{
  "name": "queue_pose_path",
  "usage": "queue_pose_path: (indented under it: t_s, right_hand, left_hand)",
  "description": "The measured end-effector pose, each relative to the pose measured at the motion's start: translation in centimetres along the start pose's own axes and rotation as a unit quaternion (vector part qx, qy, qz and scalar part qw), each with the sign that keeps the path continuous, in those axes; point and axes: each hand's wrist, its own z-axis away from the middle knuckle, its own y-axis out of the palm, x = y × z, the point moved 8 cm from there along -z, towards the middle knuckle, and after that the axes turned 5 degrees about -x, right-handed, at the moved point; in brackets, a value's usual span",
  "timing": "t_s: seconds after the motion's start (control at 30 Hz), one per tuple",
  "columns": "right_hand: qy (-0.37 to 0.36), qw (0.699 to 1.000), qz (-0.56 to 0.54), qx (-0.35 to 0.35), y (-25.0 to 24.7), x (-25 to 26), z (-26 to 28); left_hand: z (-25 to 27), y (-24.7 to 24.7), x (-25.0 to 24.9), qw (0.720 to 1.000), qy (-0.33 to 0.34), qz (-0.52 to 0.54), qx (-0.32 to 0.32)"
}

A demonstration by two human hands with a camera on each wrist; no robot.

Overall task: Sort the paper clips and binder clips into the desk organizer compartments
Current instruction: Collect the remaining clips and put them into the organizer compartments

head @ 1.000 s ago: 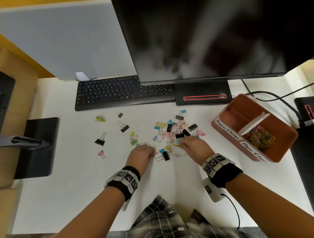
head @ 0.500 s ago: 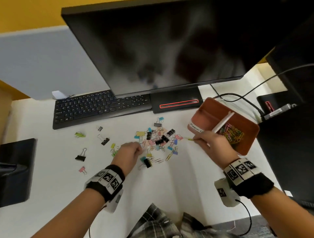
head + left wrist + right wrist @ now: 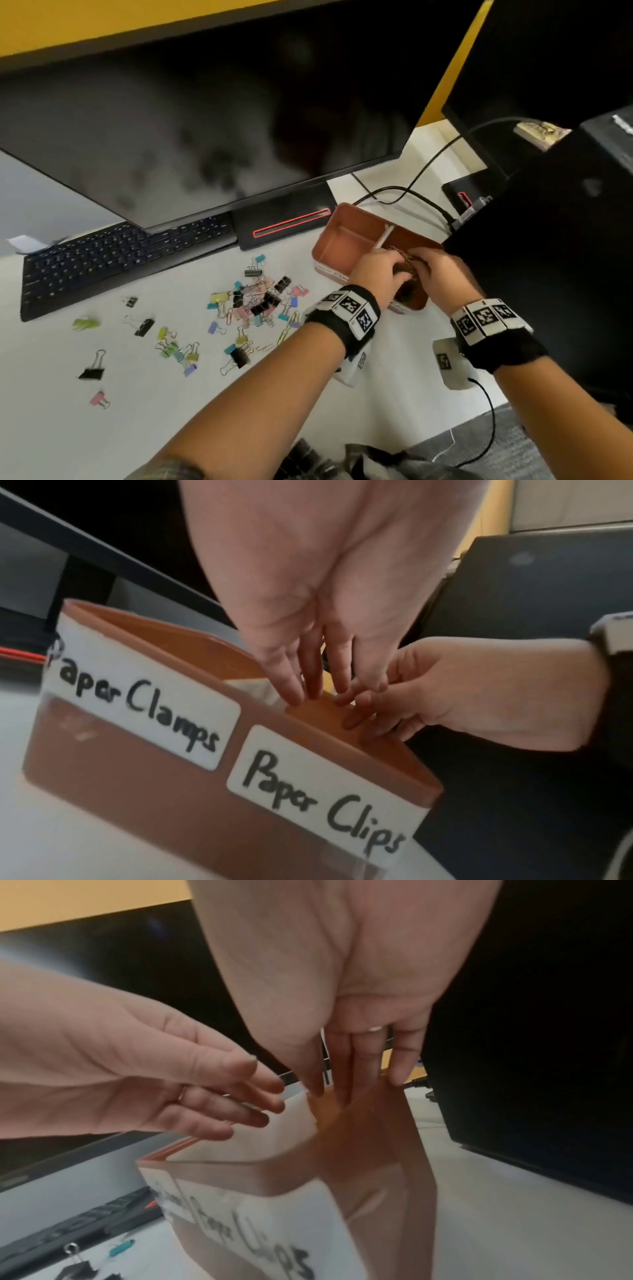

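Observation:
The brown desk organizer [image 3: 329, 240] stands right of the clip pile, with a white divider [image 3: 383, 238] and front labels "Paper Clamps" [image 3: 137, 710] and "Paper Clips" [image 3: 325, 804]. Both hands are over the right-hand "Paper Clips" compartment. My left hand [image 3: 394, 274] points straight fingers [image 3: 308, 680] down into it, holding nothing visible. My right hand [image 3: 424, 270] reaches in beside it with straight fingers [image 3: 356, 1069], also holding nothing visible. Paper clips between the hands are dark and blurred. A mixed pile of coloured binder clips and paper clips [image 3: 260, 301] lies on the white desk to the left.
Loose binder clips [image 3: 90, 371] are scattered further left on the desk. A black keyboard [image 3: 120, 253] and a large monitor [image 3: 205, 137] stand behind the pile. Black cables [image 3: 411, 195] run behind the organizer, and a dark box [image 3: 548, 240] sits close on its right.
Both hands left the clip pile and moved right to the organizer. The right hand pinched a small yellow-green clip half a second ago; now its fingers are straight. The head view swung right.

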Motion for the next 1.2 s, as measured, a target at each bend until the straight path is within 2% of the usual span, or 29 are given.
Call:
queue_pose_path:
  t_s: [0.07,0.13,0.2,0.27,0.33,0.4,0.47,0.53,0.7,0.8,0.9,1.0,1.2]
  right_hand:
    - [-0.033,0.999,-0.009,-0.035,-0.7,1.0,0.0]
    - [-0.103,0.991,-0.034,-0.084,-1.2,2.8,0.3]
    - [-0.177,0.979,-0.059,-0.086,-0.4,5.2,0.8]
    - [-0.239,0.966,-0.091,-0.033,1.9,8.0,1.5]
    - [-0.289,0.951,-0.107,0.038,4.8,10.7,2.4]
    - [-0.329,0.934,-0.092,0.100,8.2,13.1,3.3]
    - [-0.350,0.923,-0.059,0.151,11.4,15.3,3.6]
    - [-0.349,0.917,-0.031,0.189,13.9,17.4,3.5]
    - [-0.295,0.931,0.031,0.211,17.7,21.3,1.9]
    - [-0.250,0.940,0.064,0.222,19.3,21.4,1.1]
    - [-0.235,0.946,0.025,0.222,19.9,21.2,1.0]
    - [-0.219,0.950,-0.008,0.225,19.8,20.3,1.1]
    - [-0.193,0.968,-0.065,0.144,15.7,17.6,0.4]
  left_hand:
    - [0.3,-0.7,-0.5,0.999,0.037,0.007,-0.008]
    - [1.6,-2.6,-0.4,0.996,0.077,0.031,-0.034]
    - [3.5,-5.4,1.8,0.993,0.075,0.044,-0.083]
    - [5.8,-8.2,6.0,0.990,0.018,0.023,-0.135]
    - [8.7,-10.5,11.7,0.982,-0.090,-0.006,-0.168]
    - [12.1,-12.2,17.0,0.964,-0.180,-0.037,-0.191]
    - [14.6,-13.1,20.8,0.951,-0.235,-0.054,-0.194]
    - [15.8,-13.1,23.3,0.948,-0.262,-0.068,-0.171]
    - [14.8,-11.4,25.0,0.964,-0.238,-0.064,-0.095]
    - [14.0,-11.5,25.3,0.957,-0.249,-0.082,-0.121]
    - [13.3,-11.9,25.4,0.951,-0.251,-0.089,-0.160]
    - [12.7,-11.6,25.8,0.957,-0.235,-0.062,-0.157]
    - [13.6,-12.6,26.5,0.961,-0.209,-0.005,-0.180]
